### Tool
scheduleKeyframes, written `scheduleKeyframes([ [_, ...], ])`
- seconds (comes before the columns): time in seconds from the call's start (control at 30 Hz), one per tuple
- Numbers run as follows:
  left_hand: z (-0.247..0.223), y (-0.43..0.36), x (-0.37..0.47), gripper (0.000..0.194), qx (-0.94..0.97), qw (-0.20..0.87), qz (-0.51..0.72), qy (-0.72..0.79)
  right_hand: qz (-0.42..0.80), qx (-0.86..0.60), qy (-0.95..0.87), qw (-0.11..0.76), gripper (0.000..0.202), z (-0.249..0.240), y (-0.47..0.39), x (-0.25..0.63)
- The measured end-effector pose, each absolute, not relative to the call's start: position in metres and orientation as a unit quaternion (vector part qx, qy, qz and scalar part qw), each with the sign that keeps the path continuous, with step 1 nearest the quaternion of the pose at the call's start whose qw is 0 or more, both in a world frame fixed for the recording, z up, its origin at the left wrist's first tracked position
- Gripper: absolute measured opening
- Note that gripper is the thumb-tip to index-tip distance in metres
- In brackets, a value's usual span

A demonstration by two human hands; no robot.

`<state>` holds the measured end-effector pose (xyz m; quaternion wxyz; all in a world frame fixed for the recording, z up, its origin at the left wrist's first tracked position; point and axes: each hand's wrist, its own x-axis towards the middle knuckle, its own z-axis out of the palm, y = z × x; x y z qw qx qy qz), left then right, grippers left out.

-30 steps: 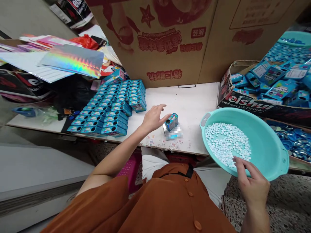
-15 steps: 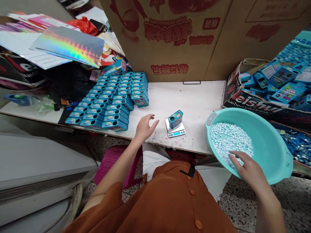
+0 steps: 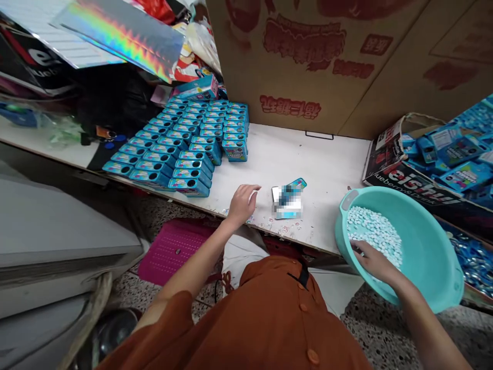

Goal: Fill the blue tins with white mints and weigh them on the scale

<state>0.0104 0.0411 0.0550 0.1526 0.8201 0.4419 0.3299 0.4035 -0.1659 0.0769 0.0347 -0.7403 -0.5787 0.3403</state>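
In the head view my left hand hovers over the table's front edge, with its fingers bent, a gap to the thumb and nothing held. To its right stands a small digital scale, partly blurred, bearing a blue tin. My right hand is inside a turquoise basin, by its left wall. Its fingers are curled at the edge of the small white candies; what they hold, if anything, is hidden. Rows of blue tins stand left of the scale.
A large cardboard box stands behind the table. At right, an open carton holds more blue tins, with shiny blue lids below it. A pink stool is under the table. Papers and bags crowd the left.
My right hand has moved left across the candies to the basin's near-left wall, its fingers more curled. My left hand stays beside the scale, its thumb and fingers closer together. The view has shifted.
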Motion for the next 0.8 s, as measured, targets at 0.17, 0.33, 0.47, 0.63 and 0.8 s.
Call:
scheduleKeyframes([
  [0.17,0.12,0.089,0.054,0.057,0.974,0.076,0.158,0.142,0.341,-0.749,-0.567,0.043,0.047,0.079,-0.178,0.401],
  [0.33,0.15,0.121,0.107,0.047,0.984,0.173,0.029,-0.008,0.291,-0.775,-0.552,0.105,0.04,0.088,-0.2,0.395],
  [0.47,0.144,0.138,0.127,0.023,0.964,0.264,0.015,-0.013,0.211,-0.797,-0.537,0.179,0.036,0.104,-0.222,0.386],
  [0.63,0.122,0.146,0.114,0.023,0.945,0.304,0.096,0.075,0.121,-0.816,-0.504,0.254,0.031,0.11,-0.251,0.383],
  [0.8,0.089,0.115,0.106,0.049,0.837,0.422,0.149,0.314,0.035,-0.822,-0.471,0.317,0.027,0.098,-0.265,0.385],
])
